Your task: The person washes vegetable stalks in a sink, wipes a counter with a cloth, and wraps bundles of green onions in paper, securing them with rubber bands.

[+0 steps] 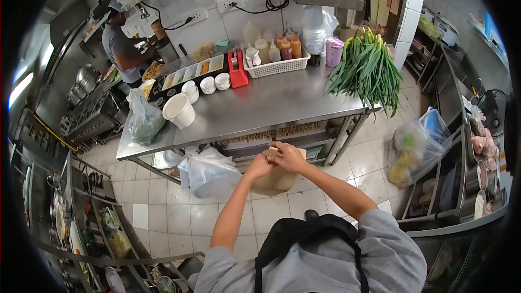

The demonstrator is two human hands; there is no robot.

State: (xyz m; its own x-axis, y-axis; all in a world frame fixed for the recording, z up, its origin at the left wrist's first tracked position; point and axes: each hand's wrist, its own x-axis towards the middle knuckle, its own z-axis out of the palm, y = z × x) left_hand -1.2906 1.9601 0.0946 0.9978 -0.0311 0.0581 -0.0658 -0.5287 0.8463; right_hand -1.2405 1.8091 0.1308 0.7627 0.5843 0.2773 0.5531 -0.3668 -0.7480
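Beige object (275, 182) extends below right hand (288, 158).

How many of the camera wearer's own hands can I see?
2. The left hand is at the upper left of the tan item; the right hand is beside it, near the item's top. Some fingertips are hard to make out.

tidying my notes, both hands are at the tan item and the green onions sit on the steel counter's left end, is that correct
Wrong end: the head view shows the green onions on the right end of the steel counter. The left hand and right hand are at the tan item.
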